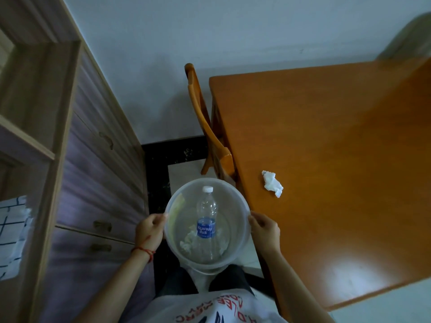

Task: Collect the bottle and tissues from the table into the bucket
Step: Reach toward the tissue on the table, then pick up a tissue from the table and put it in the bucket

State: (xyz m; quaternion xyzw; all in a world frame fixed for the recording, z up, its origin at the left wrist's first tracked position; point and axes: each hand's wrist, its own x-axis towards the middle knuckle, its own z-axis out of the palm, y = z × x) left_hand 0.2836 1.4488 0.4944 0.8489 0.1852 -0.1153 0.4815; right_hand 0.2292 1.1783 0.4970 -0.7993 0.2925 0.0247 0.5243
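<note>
Beside the table (338, 159), a person holds a clear bucket (177, 252) out in front of them, the left hand (149, 231) curled round its left rim and the right hand (264, 227) gripping the right rim. Inside, a bottle (206, 220) lies with its white cap pointing away, and crumpled tissues (189, 241) rest on the bottom beside it. One crumpled tissue (272, 183) is left on the table near the edge, close to the bucket. The collecting step looks nearly finished. The next move likely calls for freeing the right hand, pinching up that last tissue and dropping it in.
</note>
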